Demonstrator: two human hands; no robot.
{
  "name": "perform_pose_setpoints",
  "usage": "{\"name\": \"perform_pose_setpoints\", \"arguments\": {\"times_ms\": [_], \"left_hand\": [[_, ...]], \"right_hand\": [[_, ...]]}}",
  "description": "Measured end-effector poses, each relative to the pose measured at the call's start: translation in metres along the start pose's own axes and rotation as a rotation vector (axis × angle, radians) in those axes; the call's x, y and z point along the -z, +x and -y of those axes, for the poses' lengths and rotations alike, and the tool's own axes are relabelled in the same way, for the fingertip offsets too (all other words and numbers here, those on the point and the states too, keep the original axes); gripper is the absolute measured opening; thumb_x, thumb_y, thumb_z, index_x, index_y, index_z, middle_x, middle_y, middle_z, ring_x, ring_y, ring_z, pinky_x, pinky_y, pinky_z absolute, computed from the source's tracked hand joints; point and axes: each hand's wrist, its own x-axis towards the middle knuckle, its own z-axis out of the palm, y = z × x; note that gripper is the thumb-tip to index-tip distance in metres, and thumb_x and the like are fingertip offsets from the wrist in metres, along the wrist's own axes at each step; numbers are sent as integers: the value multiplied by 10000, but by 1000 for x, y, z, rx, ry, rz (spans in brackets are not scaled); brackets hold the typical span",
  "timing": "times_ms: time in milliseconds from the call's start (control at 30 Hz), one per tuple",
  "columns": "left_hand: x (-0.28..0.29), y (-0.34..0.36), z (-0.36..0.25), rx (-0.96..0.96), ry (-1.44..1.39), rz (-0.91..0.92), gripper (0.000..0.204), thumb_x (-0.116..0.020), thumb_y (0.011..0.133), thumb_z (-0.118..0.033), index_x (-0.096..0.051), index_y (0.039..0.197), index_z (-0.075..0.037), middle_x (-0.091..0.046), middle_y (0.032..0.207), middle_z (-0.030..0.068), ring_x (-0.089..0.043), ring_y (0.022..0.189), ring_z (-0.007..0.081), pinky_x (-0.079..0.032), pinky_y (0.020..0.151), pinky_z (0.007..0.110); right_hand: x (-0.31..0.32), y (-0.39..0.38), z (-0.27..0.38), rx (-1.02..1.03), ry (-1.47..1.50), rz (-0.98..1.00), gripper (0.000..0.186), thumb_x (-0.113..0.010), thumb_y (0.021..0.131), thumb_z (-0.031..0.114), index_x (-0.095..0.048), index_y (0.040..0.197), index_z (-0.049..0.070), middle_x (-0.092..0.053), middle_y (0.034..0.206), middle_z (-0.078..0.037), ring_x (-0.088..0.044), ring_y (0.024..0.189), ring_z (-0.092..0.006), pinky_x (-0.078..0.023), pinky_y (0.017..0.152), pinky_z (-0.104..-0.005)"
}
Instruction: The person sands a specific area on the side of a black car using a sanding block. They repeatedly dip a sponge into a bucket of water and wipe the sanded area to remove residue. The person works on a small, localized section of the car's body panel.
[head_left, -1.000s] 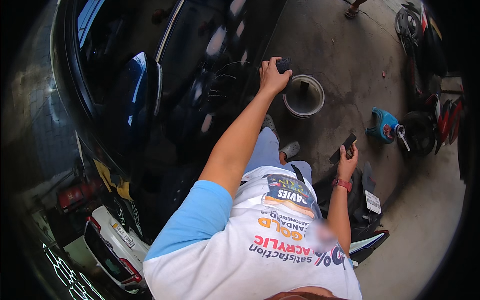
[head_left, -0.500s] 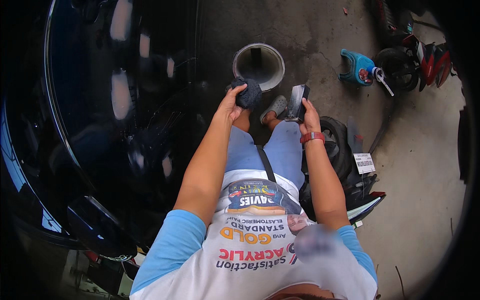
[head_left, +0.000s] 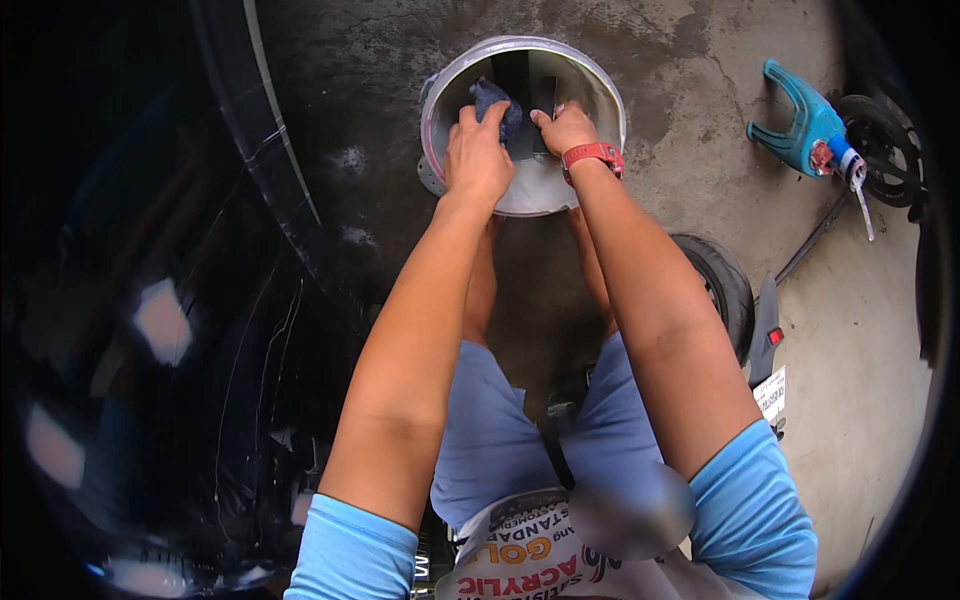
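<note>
Head view, looking down between my forearms. At 12 o'clock of the frame stands a round, white-rimmed bucket [head_left: 525, 44], with both my hands reaching inside its mouth. Taking that mouth as the dial, my left hand [head_left: 480, 155] enters at 8 o'clock, its fingers gathered on a crumpled blue-grey cloth [head_left: 494, 104] lying toward 10. My right hand [head_left: 568, 130] enters at 3 o'clock, thumb and fingers pinching a dark block [head_left: 543, 95] toward 1; its lower end merges with shadow, and whether liquid covers it I cannot tell. A red watch [head_left: 593, 158] circles my right wrist, level with the rim. At 9 o'clock of the frame spreads a glossy black car panel [head_left: 150, 230] bearing pale patches; at 2 o'clock, a turquoise plastic container [head_left: 805, 130] rests well apart from the bucket. Possible faults, in my judgement: the block could slip, since a pinch on a smooth, perhaps wet face grips poorly; the watch could knock the rim if my wrist drops; and an uneven push on the wall could tip the bucket
</note>
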Motion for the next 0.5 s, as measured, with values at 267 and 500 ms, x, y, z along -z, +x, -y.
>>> {"name": "perform_pose_setpoints", "arguments": {"times_ms": [267,500], "left_hand": [[-112,98,77,25,393,171,772,-800,808,-86,-551,1533,-181,-415,1616,199,-507,1427,443,-512,1142,503],[-63,76,40,320,-83,268,632,-742,819,-315,-683,1350,23,-694,1348,302,-637,1324,433,-507,1127,454]], "right_hand": [[-74,96,-13,18,-40,-130,694,-815,845,302,-580,1375,-81,-600,1411,-331,-595,1327,-494,-485,1153,-501],[-57,85,-62,-27,281,82,606,-785,941,427,-630,1293,-43,-732,1165,-200,-724,1067,-322,-594,910,-475]]}}
